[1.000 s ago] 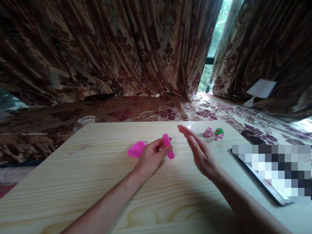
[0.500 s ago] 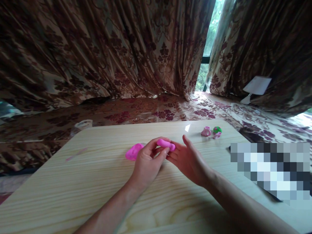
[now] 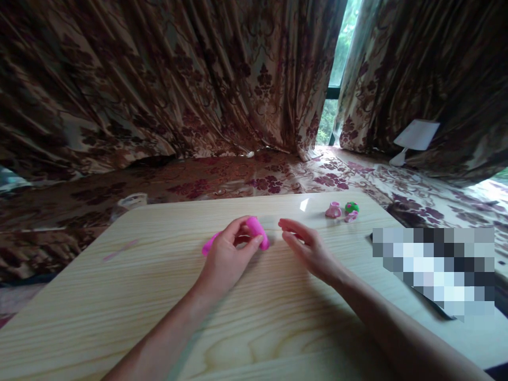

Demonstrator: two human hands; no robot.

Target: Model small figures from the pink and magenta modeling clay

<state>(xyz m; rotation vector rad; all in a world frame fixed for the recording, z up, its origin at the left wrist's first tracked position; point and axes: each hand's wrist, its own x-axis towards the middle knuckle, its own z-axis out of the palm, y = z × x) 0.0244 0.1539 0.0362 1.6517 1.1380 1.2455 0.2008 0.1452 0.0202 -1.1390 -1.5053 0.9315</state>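
Two hands at work over the pale wooden table (image 3: 238, 338), and it's the left hand (image 3: 226, 254) that has the prize: a bright pink roll (image 3: 259, 233), nipped between the thumb and the fingers. Look at how it sits in that grip! The thumb presses on the near side, the fingers back it from the far side, and the roll slants across the fingertips. Its upper end leans toward the far edge of the table; its lower end pokes out past the thumb, toward the right edge. Whether it brushes the tabletop, I cannot tell from here.

Over to the right hand (image 3: 311, 247), just beside the roll but apart from it: fingers loosely curled, a gap between them and the thumb, nothing visible in its grasp.

Behind the left hand, on its left side, a pink lump (image 3: 209, 246) peeks out, partly hidden. Out toward the left edge lies a thin pink strip (image 3: 120, 250). Up near the far right corner, a neat little cluster: one pale pink piece (image 3: 333, 210), a green piece (image 3: 351, 207) and, just in front of the green, a smaller pink piece (image 3: 351, 217). Along the right edge lies a dark-rimmed flat object (image 3: 432, 270), its surface blurred out.
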